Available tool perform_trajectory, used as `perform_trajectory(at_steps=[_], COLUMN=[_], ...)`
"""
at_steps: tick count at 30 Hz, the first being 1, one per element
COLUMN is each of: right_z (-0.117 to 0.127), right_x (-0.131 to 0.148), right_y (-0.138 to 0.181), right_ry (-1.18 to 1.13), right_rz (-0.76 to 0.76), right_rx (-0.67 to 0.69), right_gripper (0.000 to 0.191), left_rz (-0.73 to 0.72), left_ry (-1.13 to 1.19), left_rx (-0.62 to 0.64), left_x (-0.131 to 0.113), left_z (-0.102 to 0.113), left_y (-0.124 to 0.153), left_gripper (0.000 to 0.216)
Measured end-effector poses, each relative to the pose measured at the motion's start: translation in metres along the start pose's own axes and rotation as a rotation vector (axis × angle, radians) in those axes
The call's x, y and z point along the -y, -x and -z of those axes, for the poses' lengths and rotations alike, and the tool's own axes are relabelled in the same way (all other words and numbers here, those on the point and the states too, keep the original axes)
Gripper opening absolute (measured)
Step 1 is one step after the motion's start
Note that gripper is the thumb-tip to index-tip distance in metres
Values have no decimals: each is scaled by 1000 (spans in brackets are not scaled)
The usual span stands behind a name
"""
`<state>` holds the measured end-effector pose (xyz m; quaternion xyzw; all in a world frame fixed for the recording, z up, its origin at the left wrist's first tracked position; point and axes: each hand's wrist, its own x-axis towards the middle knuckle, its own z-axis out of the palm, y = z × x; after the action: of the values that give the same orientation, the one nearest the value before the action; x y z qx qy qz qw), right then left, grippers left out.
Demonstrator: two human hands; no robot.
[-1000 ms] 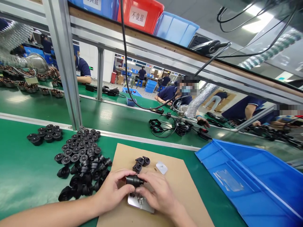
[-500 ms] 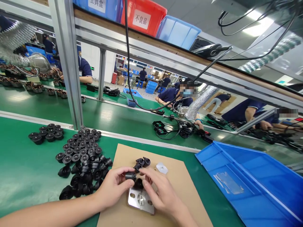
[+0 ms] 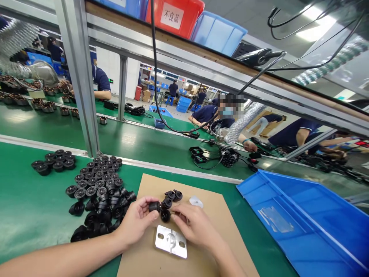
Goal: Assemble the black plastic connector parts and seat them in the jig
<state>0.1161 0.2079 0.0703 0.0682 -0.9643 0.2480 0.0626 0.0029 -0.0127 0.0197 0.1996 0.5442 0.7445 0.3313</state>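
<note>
My left hand (image 3: 140,217) is closed around a black cylindrical part (image 3: 154,207), which lies sideways between thumb and fingers. A thin pin seems to stick out of its right end. The thumb and fingertips of my right hand (image 3: 191,221) are at the right edge of a black cup-shaped part (image 3: 165,215), its round opening facing me; they appear to pinch it. Just behind stand several small black spouted housings (image 3: 170,196). Nearer to me, a silver metal plate (image 3: 171,241) with two oval slots and a round recess lies on the cardboard sheet (image 3: 213,223).
Many black round parts (image 3: 98,181) cover the green table at left. A translucent white piece (image 3: 196,201) lies at the cardboard's back. A large blue bin (image 3: 311,215) stands at right. Behind are a metal post (image 3: 76,77), black cables (image 3: 229,157) and co-workers.
My right hand has shifted slightly with the black cup-shaped part, away from the metal plate toward the spouted housings. My left hand has moved a little left with the cylindrical part.
</note>
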Motion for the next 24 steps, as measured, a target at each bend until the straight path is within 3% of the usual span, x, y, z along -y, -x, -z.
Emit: perform_trajectory(at_steps=[5,13,19,24], right_z=[-7,-17,-25,-26], right_x=[4,-1,-1,-3], right_y=[-2,-8,-12,-12], right_ry=[-29,-118,-131,-150], right_rz=[-62,-167,-165,-156], right_rx=[46,79,96,56], right_gripper=[27,17,28,17], left_rz=[4,42,68,68], left_ry=[-15,33,39,11], left_rx=[7,56,90,68], left_x=[1,8,9,8], left_z=[1,0,0,1], left_y=[-1,0,-1,0], left_gripper=[52,52,47,50])
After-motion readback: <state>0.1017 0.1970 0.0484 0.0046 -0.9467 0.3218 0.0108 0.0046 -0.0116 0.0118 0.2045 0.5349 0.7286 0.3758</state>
